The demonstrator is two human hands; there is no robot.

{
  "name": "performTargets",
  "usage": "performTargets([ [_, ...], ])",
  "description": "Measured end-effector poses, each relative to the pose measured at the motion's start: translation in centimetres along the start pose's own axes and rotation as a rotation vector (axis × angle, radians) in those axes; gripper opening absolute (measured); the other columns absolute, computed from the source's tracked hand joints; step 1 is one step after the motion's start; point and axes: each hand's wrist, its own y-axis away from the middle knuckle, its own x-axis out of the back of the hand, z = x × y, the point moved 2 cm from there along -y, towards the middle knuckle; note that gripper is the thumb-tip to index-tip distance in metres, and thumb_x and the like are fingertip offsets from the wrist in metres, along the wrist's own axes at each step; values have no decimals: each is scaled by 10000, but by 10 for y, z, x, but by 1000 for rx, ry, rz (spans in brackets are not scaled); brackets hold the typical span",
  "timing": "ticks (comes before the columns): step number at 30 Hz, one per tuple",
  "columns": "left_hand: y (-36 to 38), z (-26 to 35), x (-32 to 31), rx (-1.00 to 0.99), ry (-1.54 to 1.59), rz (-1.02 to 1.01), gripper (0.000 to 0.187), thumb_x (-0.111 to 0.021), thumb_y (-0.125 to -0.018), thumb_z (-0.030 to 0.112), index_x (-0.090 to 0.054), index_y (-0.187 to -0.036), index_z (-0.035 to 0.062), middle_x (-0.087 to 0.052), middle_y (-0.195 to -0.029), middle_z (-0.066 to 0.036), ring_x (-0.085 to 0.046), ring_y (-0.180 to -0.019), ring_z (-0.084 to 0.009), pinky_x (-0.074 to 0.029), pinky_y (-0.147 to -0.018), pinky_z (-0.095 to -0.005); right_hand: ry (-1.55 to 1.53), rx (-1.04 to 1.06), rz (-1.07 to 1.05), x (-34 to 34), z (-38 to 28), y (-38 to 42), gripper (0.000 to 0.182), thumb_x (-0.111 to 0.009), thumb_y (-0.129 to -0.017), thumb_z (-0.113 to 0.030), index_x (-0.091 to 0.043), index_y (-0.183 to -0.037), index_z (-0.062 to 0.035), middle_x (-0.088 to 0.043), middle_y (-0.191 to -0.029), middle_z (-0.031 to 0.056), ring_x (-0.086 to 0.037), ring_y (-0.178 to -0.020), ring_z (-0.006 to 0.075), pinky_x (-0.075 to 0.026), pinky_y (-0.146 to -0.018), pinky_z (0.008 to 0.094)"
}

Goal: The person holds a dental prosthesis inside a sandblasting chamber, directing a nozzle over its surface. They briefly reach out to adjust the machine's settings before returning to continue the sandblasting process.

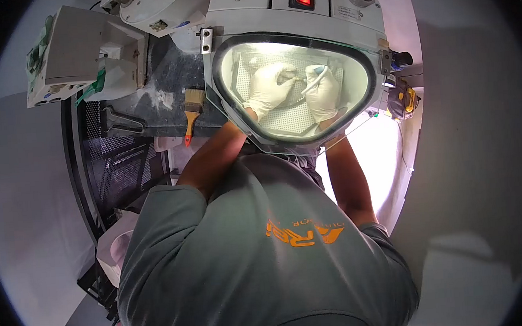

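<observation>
Both my hands, in white gloves, are inside a lit blasting cabinet point(215, 63), seen through its rounded window. My left hand point(270, 88) is closed in a pinch, its fingertips pointing right at a small pale piece too small to name. On the right, my right hand point(321, 92) is wrapped round a pen-shaped blasting nozzle point(314, 82), white with a bluish part. The nozzle slants down to the left, close to the left fingertips. A thin hose point(296, 102) curves beneath the hands over the perforated floor point(285, 122).
Left of the cabinet, a flat brush point(193, 110) lies on a dusty dark bench point(169, 66). Other white machines point(75, 55) stand at the back left. A red switch point(304, 0) glows on the cabinet top. A yellow and black object point(403, 100) is at its right side.
</observation>
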Motion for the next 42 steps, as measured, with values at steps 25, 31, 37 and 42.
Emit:
performTargets([
  [25, 0, -5, -3, -36, -5, 32, 275, -840, -879, 96, -800, -1149, 59, -816, -1036, -109, -802, -872, -209, -639, -813, -340, -51, -90, 61, 0, 1, -1, 121, -743, -1016, -152, -719, -997, -35, -723, -914, 153, -722, -826, 334, -562, -731, 421],
  [31, -1, -2, -2, -50, -15, 52, 275, -852, -867, 94, -802, -1136, 62, -816, -1027, -109, -803, -873, -203, -636, -805, -328, 22, 22, 74, 1, -2, -4, 142, -734, -1025, -151, -712, -991, -14, -731, -912, 171, -734, -834, 356, -571, -732, 429],
  [37, 0, -5, -3, 8, 3, 26, 248, -850, -872, 123, -813, -1109, 63, -818, -1024, -108, -802, -897, -209, -633, -826, -339, -25, -43, 44, 1, -2, -2, 120, -728, -1024, -131, -718, -1012, -12, -733, -916, 166, -739, -848, 350, -574, -733, 425],
  [42, -1, -3, -3, -136, -55, 82, 165, -850, -887, 159, -846, -1043, 106, -818, -1007, -101, -782, -905, -268, -617, -836, -379, -140, -141, 65, -4, 8, -3, 170, -714, -1056, -158, -676, -963, -20, -709, -823, 129, -697, -731, 271, -536, -665, 395],
])
